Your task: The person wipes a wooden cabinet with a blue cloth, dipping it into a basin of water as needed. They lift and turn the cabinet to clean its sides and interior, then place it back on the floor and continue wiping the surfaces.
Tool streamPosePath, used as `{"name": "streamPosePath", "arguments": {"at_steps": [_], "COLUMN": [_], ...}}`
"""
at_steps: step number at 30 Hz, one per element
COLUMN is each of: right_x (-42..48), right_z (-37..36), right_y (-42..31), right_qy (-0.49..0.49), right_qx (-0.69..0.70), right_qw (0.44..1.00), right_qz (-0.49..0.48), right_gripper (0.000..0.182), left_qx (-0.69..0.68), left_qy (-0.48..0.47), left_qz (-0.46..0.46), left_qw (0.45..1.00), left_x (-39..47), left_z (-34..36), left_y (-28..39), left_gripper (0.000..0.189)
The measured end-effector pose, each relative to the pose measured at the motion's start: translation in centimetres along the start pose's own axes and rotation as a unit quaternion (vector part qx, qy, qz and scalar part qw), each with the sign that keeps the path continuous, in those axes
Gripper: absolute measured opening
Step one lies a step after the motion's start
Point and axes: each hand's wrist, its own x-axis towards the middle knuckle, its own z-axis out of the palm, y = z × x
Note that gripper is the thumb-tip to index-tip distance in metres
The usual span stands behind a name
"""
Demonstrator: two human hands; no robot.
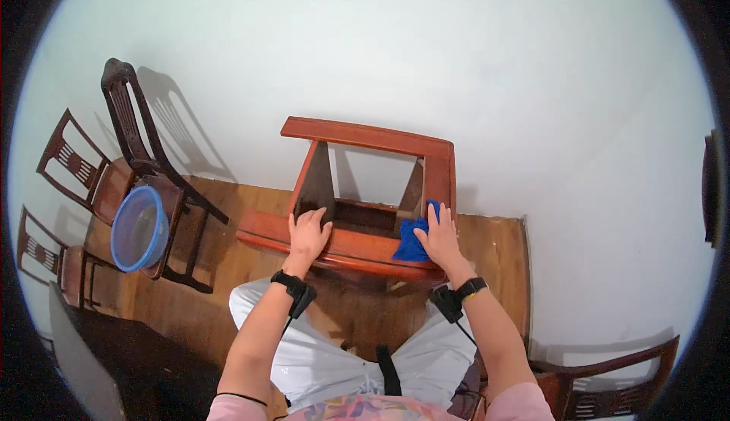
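Observation:
A reddish-brown wooden furniture frame (353, 244) stands before me, with an opening through its middle and dark inner panels. My left hand (308, 236) rests on its near rail, fingers spread and reaching over the inner edge. At the right-hand corner, my right hand (442, 238) presses a blue cloth (412, 243) against the wood. Part of the cloth shows beside the thumb and another bit sticks out past the fingertips; the rest is hidden under the palm.
To the left, a blue plastic basin (137, 230) sits tilted in view on the seat of a dark wooden chair (132, 119). Two more chairs stand beyond it. Another chair (621, 381) is at lower right. A white wall (399, 50) rises behind the frame, above the wood floor (496, 273).

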Motion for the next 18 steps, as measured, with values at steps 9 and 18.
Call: {"name": "streamPosePath", "arguments": {"at_steps": [9,18], "right_x": [6.2,11.9], "right_z": [0.0,0.3], "right_y": [2.4,4.8], "right_qy": [-0.041,-0.073], "right_qx": [0.004,0.007], "right_qw": [0.999,0.997], "right_qz": [0.0,-0.003], "right_gripper": [0.068,0.066], "left_qx": [-0.21,-0.316], "left_qy": [-0.251,-0.278], "left_qz": [0.063,-0.03], "left_qw": [0.943,0.907], "left_x": [2.9,8.5], "left_z": [4.4,9.9], "left_y": [10.1,14.6], "left_gripper": [0.066,0.065]}}
